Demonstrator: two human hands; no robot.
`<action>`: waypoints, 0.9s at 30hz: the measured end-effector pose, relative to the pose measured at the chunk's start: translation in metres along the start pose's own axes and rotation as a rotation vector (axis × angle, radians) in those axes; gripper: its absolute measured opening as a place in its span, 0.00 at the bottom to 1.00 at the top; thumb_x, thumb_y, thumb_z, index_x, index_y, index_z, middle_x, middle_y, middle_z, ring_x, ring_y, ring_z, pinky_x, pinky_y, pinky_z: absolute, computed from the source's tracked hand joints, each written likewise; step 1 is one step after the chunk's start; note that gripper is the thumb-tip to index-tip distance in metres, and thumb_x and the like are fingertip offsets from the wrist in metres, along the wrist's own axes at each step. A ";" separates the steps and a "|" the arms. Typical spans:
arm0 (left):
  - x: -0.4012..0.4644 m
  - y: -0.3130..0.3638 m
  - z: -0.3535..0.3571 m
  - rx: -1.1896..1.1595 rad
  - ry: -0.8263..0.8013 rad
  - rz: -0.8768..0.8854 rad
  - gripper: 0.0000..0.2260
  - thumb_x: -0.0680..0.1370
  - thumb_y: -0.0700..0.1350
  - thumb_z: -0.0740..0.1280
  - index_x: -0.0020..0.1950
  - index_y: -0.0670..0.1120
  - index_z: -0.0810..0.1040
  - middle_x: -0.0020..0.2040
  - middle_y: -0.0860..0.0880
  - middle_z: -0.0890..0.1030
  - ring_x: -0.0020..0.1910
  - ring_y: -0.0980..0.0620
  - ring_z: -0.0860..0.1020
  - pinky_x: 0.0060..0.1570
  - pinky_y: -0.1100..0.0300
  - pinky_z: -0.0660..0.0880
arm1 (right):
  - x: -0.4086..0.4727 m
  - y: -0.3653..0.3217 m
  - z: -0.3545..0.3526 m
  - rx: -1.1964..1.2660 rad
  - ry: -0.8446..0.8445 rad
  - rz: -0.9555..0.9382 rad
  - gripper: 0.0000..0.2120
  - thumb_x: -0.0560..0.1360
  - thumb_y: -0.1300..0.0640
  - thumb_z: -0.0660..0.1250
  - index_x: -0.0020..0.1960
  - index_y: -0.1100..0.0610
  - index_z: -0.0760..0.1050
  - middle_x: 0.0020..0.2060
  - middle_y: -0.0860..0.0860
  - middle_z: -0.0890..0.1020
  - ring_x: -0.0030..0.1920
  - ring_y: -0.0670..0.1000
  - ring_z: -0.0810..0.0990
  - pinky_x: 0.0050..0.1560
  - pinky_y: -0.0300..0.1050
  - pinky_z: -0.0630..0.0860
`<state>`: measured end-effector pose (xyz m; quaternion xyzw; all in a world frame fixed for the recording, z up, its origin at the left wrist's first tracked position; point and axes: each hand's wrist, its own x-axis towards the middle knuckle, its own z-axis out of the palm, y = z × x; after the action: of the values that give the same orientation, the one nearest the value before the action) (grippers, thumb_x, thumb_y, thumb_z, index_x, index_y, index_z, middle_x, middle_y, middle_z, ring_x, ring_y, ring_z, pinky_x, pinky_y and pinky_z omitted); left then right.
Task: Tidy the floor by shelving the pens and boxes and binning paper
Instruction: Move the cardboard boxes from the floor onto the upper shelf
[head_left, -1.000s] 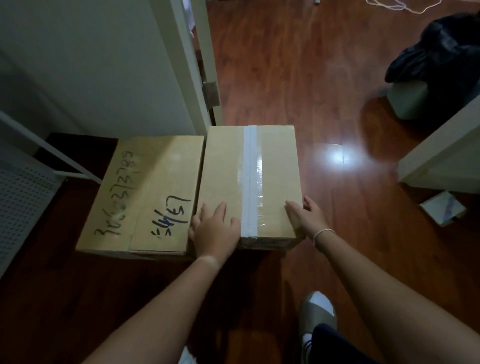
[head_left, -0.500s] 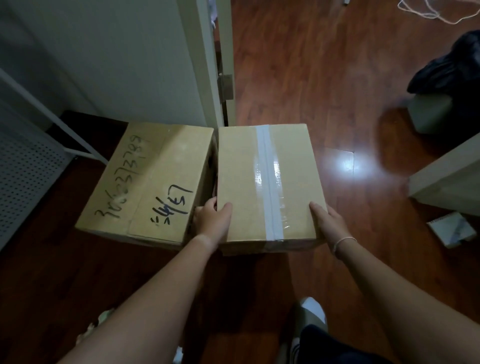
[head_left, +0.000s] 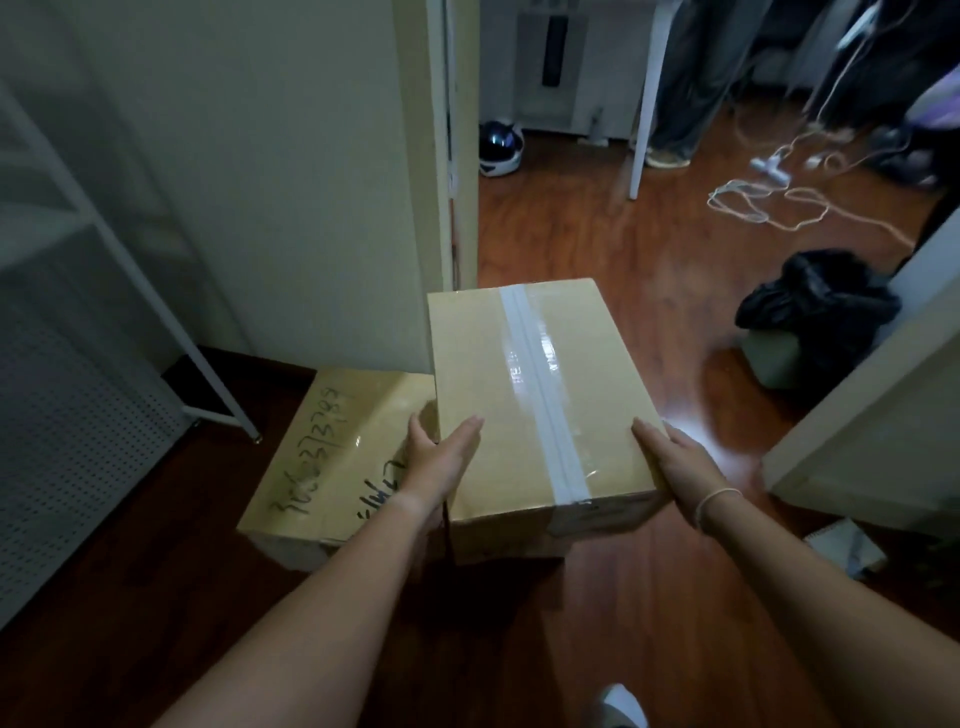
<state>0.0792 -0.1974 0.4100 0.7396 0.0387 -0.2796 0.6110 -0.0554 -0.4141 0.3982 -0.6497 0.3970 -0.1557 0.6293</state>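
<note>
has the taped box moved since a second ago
Yes. The taped box has been lifted; it now overlaps the handwritten box, still on the floor.

The cardboard box (head_left: 337, 457) lying on the floor has black marker handwriting on its top. One line runs along its left side and reads roughly "306 ... 37/3789", though the middle digits blur. A second, shorter scrawl sits near its right edge, partly hidden by the left forearm; it cannot be made out.
</note>
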 end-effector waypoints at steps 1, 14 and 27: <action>-0.010 0.013 -0.008 -0.026 -0.004 0.023 0.42 0.68 0.59 0.70 0.76 0.49 0.55 0.75 0.43 0.61 0.72 0.42 0.63 0.70 0.47 0.63 | -0.008 -0.019 0.003 0.006 -0.010 -0.029 0.11 0.74 0.51 0.65 0.53 0.54 0.77 0.49 0.54 0.82 0.49 0.55 0.80 0.53 0.51 0.77; -0.185 0.196 -0.204 -0.301 0.071 0.503 0.30 0.73 0.53 0.69 0.71 0.49 0.61 0.59 0.46 0.74 0.49 0.49 0.76 0.38 0.57 0.75 | -0.180 -0.265 0.096 0.183 -0.235 -0.484 0.20 0.73 0.48 0.67 0.63 0.54 0.74 0.54 0.54 0.80 0.53 0.55 0.79 0.56 0.53 0.76; -0.394 0.215 -0.493 -0.205 0.517 0.693 0.26 0.72 0.53 0.68 0.68 0.50 0.66 0.55 0.45 0.77 0.51 0.44 0.77 0.40 0.53 0.75 | -0.388 -0.356 0.331 0.326 -0.823 -0.599 0.13 0.74 0.51 0.66 0.58 0.51 0.73 0.50 0.53 0.79 0.50 0.55 0.79 0.47 0.48 0.78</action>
<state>0.0144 0.3172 0.8290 0.6903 -0.0324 0.1413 0.7089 0.0439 0.0539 0.7965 -0.6357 -0.1149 -0.1207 0.7537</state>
